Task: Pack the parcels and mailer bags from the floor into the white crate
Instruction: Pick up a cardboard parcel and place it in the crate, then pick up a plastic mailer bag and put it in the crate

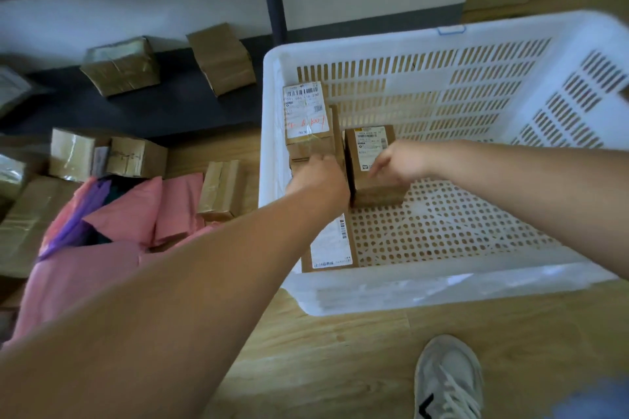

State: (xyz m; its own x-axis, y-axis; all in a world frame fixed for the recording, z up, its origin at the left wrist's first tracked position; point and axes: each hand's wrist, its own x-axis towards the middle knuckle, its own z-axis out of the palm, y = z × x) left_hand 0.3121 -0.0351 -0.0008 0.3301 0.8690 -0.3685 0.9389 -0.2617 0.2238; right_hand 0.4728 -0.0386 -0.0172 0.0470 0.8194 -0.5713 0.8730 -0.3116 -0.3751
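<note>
Parcels first: we count three of brown cardboard inside the white crate (442,286): a labelled parcel (304,119) by the left wall, an upright parcel (372,150) just beside it, and a flat parcel (332,245) nearer us. At least six taped boxes (121,66) and a heap of glossy pink mailer bags (136,211) lie on the wooden floor (340,350). Our left hand (320,177) curls onto the labelled parcel's near end, and our right hand (394,163) clasps the upright parcel's top. The crate's plastic is perforated.

white crate (442,286): 1 | parcels in crate (372,163): at least 3 | parcels on floor (119,66): at least 6, more cut off at left | pink mailer bags (129,211): at least 3, overlapping | purple bag (73,228): 1 | shoe (449,381): 1
</note>
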